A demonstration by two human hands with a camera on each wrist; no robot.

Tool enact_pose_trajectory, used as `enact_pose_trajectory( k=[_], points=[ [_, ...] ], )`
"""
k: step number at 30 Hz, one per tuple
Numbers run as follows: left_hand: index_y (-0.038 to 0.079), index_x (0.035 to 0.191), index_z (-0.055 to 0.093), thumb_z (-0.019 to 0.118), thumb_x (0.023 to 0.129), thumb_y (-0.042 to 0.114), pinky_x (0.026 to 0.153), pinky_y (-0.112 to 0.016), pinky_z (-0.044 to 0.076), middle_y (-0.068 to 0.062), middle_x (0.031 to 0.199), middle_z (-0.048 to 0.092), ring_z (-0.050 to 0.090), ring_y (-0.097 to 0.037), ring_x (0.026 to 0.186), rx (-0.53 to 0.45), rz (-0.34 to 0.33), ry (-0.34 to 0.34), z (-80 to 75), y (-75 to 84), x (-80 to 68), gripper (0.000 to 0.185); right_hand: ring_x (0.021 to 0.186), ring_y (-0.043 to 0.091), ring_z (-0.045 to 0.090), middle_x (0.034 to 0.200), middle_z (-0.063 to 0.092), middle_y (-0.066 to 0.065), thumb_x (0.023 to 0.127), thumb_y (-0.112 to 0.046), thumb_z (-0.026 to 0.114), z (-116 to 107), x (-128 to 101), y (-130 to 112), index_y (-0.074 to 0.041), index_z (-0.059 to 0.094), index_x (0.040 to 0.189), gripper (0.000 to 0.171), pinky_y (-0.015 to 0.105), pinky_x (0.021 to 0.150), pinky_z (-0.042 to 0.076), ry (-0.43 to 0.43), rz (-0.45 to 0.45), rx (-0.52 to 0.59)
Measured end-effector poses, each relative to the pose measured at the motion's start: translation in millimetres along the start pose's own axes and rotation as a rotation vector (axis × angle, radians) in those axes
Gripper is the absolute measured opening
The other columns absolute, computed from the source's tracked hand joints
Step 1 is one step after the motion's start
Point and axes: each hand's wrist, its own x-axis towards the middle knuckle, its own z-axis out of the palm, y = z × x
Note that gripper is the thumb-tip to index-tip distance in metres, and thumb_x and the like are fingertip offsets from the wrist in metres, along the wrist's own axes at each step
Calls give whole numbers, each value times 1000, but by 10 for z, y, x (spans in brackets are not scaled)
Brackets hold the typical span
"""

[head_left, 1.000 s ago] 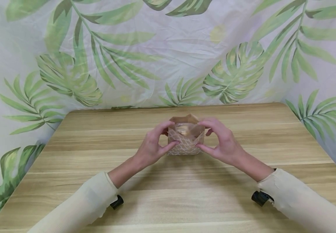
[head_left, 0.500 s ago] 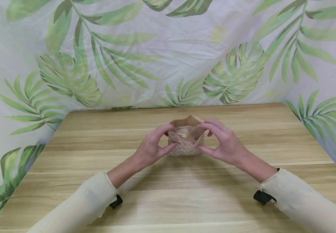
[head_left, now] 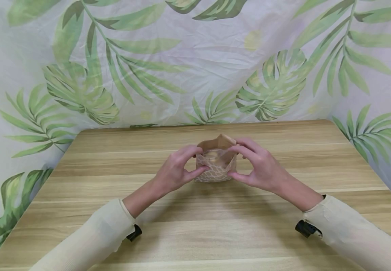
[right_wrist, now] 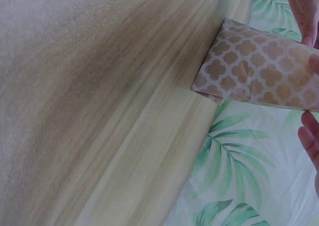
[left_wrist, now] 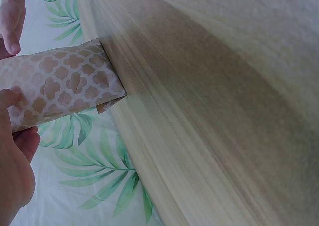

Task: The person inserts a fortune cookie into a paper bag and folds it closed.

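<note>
A small brown paper bag (head_left: 215, 174) stands upright on the table with its mouth spread apart. White lattice print covers its front, as both wrist views also show. Something pale gold (head_left: 212, 153) shows dimly inside; its kind is unclear. My left hand (head_left: 173, 171) pinches the bag's left side, thumb on the front and fingertips at the rim. On the other side, my right hand (head_left: 265, 170) holds the right edge, its thumb low on the front and its index finger at the rim. The other fingertips are partly hidden behind the bag.
The bag stands toward the far half of a wood-grain table (head_left: 195, 233). Behind the table's back edge hangs a white cloth (head_left: 209, 56) printed with green leaves. Pale sleeves cover both forearms, and a dark wrist camera (head_left: 306, 229) sits under the right cuff.
The bag's mouth has spread a little wider, and its front rim has dropped slightly. The right hand's index finger has shifted along the rim. Both hands remain on the bag.
</note>
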Motion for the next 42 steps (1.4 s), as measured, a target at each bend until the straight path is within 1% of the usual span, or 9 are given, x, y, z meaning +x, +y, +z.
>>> enact_pose_trajectory(
  k=[7, 17, 20, 23, 29, 33, 37, 39, 42],
  points=[
    [-2, 104, 65, 91, 77, 6, 79, -36, 63, -14, 99, 70, 72, -25, 88, 33, 7, -3, -11, 3, 25, 38, 104, 31, 67, 122, 63, 18, 65, -8, 97, 1, 4, -8, 1, 68, 116, 60, 42, 86, 62, -12, -14, -7],
    [-1, 99, 67, 91, 77, 6, 78, -34, 62, -12, 100, 69, 70, -24, 86, 50, 13, -25, -47, 3, 77, 33, 104, 32, 68, 123, 63, 19, 66, -14, 98, -11, 13, -25, 0, 68, 116, 60, 42, 87, 62, -40, 0, -39],
    [-1, 104, 65, 91, 76, 3, 81, -35, 61, -13, 105, 68, 70, -25, 91, 21, -1, -14, -34, -4, 72, 38, 106, 33, 68, 124, 63, 19, 67, -15, 98, -15, 16, -25, 0, 68, 119, 62, 44, 89, 61, -35, 24, -23],
    [-4, 118, 60, 91, 75, 0, 81, -36, 61, -17, 111, 69, 69, -28, 95, -28, -22, 7, -3, -12, 58, 54, 104, 31, 68, 124, 64, 19, 67, -12, 97, -11, 15, -24, 0, 65, 127, 68, 42, 85, 61, -16, 42, 23],
    [0, 145, 41, 93, 73, -1, 80, -38, 60, -21, 119, 72, 71, -29, 96, -177, -128, 32, 55, -10, 61, 88, 94, 25, 67, 122, 67, 18, 66, -2, 97, 14, 23, -7, 3, 51, 144, 91, 33, 66, 56, 34, 96, 151],
    [4, 150, 40, 92, 73, -3, 86, -39, 59, -20, 121, 72, 70, -29, 104, -305, -259, 28, 91, 11, 81, 93, 102, 32, 70, 124, 68, 21, 66, 1, 96, 36, 33, 5, 3, 45, 150, 99, 39, 72, 58, 40, 210, 281],
    [5, 151, 42, 93, 71, -5, 91, -38, 58, -21, 125, 70, 69, -30, 109, -428, -392, 34, 133, 43, 113, 95, 118, 37, 66, 135, 64, 24, 68, 4, 94, 65, 42, 2, 0, 39, 157, 104, 44, 88, 59, 13, 369, 431],
    [5, 151, 42, 93, 70, -7, 90, -36, 58, -21, 124, 69, 69, -31, 107, -464, -432, 38, 152, 53, 125, 97, 121, 38, 65, 137, 63, 25, 70, 6, 93, 83, 48, -1, 0, 36, 158, 105, 42, 93, 58, 8, 419, 489],
    [4, 150, 43, 93, 68, -9, 87, -34, 59, -22, 122, 69, 69, -31, 104, -490, -454, 50, 174, 60, 136, 97, 120, 38, 65, 137, 63, 26, 71, 9, 91, 109, 55, 1, 1, 36, 158, 103, 34, 96, 57, 13, 452, 536]
  ],
)
